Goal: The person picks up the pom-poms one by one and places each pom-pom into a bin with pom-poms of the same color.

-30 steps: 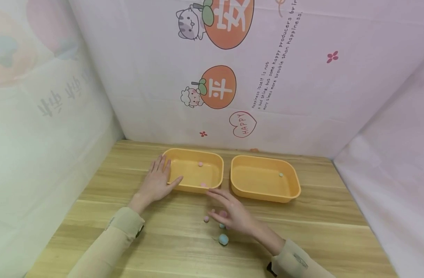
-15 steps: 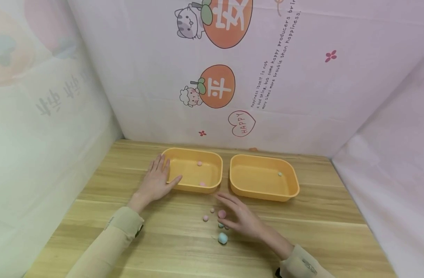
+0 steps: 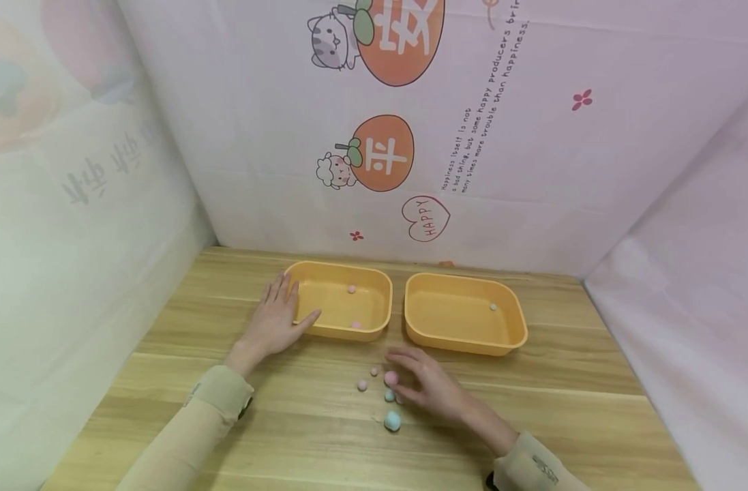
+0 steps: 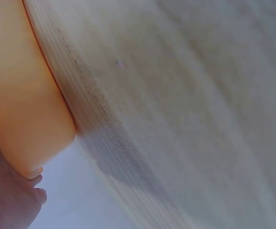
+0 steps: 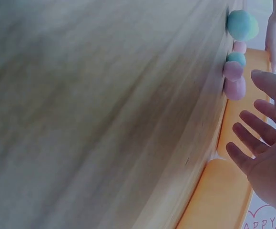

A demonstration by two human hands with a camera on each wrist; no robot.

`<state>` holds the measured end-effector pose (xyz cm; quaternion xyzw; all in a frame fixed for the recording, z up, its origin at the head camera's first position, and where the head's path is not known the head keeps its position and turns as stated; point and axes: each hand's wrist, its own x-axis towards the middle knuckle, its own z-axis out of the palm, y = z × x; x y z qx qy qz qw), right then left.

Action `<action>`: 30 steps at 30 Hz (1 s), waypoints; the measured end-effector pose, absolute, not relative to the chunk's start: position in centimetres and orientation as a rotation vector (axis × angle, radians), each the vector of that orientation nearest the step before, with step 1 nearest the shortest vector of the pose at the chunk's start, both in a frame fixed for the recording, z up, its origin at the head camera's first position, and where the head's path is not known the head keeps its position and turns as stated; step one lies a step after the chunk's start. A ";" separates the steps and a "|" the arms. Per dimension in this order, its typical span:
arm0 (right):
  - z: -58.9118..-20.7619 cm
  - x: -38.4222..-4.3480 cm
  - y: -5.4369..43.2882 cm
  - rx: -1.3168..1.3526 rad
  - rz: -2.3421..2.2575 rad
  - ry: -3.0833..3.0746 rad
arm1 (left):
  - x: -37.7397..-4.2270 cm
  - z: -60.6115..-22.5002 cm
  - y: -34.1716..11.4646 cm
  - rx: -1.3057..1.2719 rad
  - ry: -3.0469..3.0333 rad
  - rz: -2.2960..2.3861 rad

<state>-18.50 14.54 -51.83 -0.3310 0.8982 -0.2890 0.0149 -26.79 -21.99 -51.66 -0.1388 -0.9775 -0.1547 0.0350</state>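
My left hand rests at the left end of the left yellow-orange bin, its fingers on the rim and its thumb extended along the front. My right hand hovers beside a cluster of small balls, fingers spread and thumb apart, holding nothing. Closest to it are a pink ball and a small blue-green ball, with a mauve ball partly hidden by the hand in the head view. A larger pale-blue ball lies nearer the person. Two small pink ones sit to the left.
A second yellow-orange bin stands to the right, with one small pale ball in it. Two pink balls lie inside the left bin. Behind both bins rises a printed white cloth; the table is wood-grained.
The right hand has drawn back from the left bin's front edge, toward the right, uncovering more of the balls. The left hand stays in place.
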 end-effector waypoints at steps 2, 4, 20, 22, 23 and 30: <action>-51.9 -18.6 14.5 -1.048 -0.882 2.799 | -26.8 -51.7 -22.0 -0.427 -3.010 -0.476; -52.0 -18.7 14.5 -1.054 -0.874 2.804 | -26.8 -51.7 -22.1 -0.426 -3.014 -0.481; -52.9 -19.3 14.1 -1.085 -0.868 2.791 | -26.9 -52.1 -22.2 -0.419 -3.014 -0.497; -53.0 -19.3 14.1 -1.090 -0.868 2.806 | -26.9 -52.1 -22.2 -0.417 -3.012 -0.503; -53.1 -19.2 14.1 -1.098 -0.869 2.814 | -26.9 -52.0 -22.2 -0.416 -3.013 -0.505; -53.3 -19.1 14.1 -1.103 -0.919 2.847 | -26.8 -51.9 -22.1 -0.416 -3.008 -0.498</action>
